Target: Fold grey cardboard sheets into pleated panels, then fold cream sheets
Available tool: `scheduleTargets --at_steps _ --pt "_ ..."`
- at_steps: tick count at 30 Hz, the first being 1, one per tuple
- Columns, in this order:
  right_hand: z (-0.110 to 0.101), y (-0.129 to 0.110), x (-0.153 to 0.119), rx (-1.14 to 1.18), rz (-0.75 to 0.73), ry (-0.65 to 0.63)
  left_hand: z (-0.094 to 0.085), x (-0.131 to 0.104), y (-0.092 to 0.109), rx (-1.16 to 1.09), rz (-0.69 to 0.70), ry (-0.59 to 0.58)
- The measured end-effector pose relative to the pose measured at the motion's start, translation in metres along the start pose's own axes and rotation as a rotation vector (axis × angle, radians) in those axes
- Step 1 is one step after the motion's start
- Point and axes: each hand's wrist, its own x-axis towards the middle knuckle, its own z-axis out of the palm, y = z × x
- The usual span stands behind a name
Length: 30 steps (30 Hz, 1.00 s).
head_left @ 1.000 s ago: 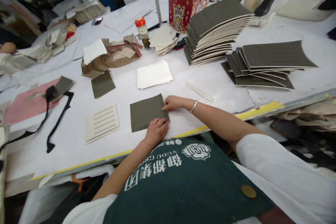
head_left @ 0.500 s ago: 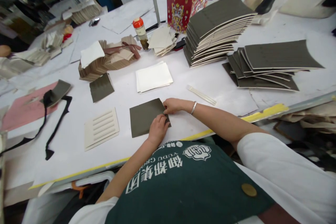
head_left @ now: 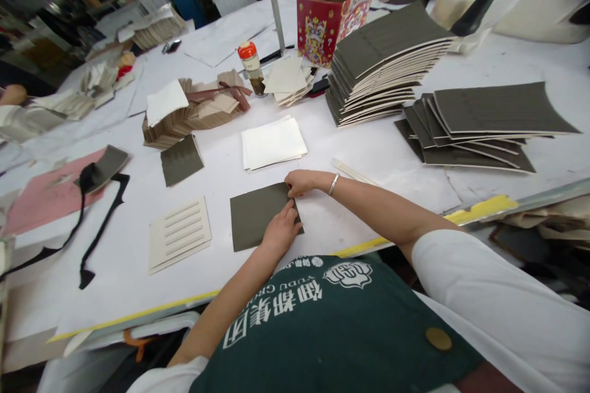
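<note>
A dark grey-green panel [head_left: 255, 212] lies flat on the white table in front of me. My left hand [head_left: 282, 228] rests on its right part, fingers stretched out and pressing near the right edge. At the panel's far right corner, my right hand [head_left: 300, 183] is closed, its thumb and finger pinching the edge; the fingertips partly hide what they grip. To the left lie pale cards [head_left: 180, 234] with several raised parallel ribs. Just beyond the panel sits a stack of white sheets [head_left: 275, 143].
Tall stacks of dark panels [head_left: 391, 43] and lower dark panels [head_left: 493, 107] stand at right. Thin white strips [head_left: 353, 170] lie beyond my right forearm. Further off are a red box [head_left: 318, 24], an orange-capped jar [head_left: 251, 67] and a tied beige bundle [head_left: 193, 107]. Yellow tape marks the front edge.
My right hand has slid away from me along the panel's right edge to its far corner. My left fingers have stretched slightly forward. The whole view has shifted a little.
</note>
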Motion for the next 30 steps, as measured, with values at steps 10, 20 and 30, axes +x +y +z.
scheduleTargets --at_steps 10,20,30 --pt "-0.009 0.010 0.013 0.118 0.055 0.053 -0.006 0.006 0.001 0.022 -0.032 -0.084" --pt "-0.010 0.009 0.013 -0.043 0.174 0.223 -0.008 0.010 -0.002 0.015 -0.014 -0.086" --pt "0.074 -0.022 -0.059 -0.118 0.032 0.688 -0.014 -0.060 -0.040 -0.095 -0.007 0.530"
